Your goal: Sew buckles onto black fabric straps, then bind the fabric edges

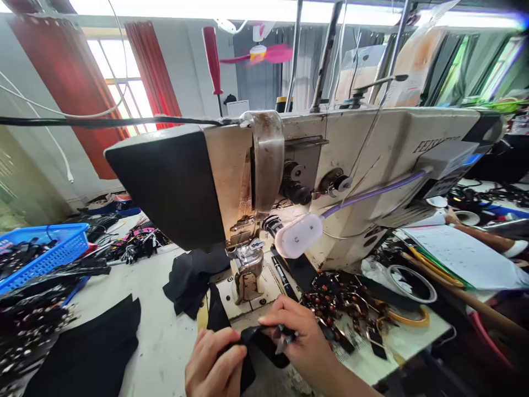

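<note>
In front of the sewing machine's needle area, both of my hands are close together over the white table. My left hand [215, 361] is closed, thumb and fingers pinching one end of a black fabric strip [268, 348]. Fingers of my right hand [303, 331] are curled on the same strip, which bends in a loop between the hands. A small dark tool with a shiny blade [283, 343], like thread snips, sits within the right hand; its full shape is hidden. The presser foot [250, 259] of the machine [367, 160] stands just beyond.
Black fabric pieces [88, 347] lie at left, beside a blue basket [61, 248] of dark parts. Right of my hands is a heap of straps with brown beads and buckles [343, 303]. A black marker [283, 275] rests by the machine bed under a white lamp [298, 236].
</note>
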`<state>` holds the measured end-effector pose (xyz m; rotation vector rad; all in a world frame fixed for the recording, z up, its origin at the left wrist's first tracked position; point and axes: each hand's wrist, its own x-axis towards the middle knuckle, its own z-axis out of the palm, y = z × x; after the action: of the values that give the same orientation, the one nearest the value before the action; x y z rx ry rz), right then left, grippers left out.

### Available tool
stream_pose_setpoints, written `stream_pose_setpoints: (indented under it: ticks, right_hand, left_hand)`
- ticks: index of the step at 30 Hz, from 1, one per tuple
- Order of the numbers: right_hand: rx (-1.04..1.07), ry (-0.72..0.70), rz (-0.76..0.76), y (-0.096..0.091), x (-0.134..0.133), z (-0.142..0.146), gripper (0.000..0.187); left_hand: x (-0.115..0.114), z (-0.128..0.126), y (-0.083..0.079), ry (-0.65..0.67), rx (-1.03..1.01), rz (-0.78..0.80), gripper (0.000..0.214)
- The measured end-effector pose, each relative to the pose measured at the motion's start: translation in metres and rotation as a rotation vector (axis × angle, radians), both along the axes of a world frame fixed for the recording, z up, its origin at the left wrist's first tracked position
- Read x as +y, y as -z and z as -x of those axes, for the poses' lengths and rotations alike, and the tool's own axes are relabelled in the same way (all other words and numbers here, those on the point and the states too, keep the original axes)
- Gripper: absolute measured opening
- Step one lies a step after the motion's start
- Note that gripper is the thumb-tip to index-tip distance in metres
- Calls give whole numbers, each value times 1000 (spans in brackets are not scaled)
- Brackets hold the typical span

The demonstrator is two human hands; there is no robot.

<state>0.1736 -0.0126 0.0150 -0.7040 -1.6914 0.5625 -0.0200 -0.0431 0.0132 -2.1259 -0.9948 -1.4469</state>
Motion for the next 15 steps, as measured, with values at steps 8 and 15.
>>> stream_pose_setpoints:
  ticks: [8,15]
  right_hand:
    - [-190,147,-9,-3,-8,-6,31]
    - [-369,343,-358,-11,-26,-15,24]
  left_hand:
    - [-3,-5,1,-12,12,8,21]
    - [-3,-9,0,-11,20,-11,22]
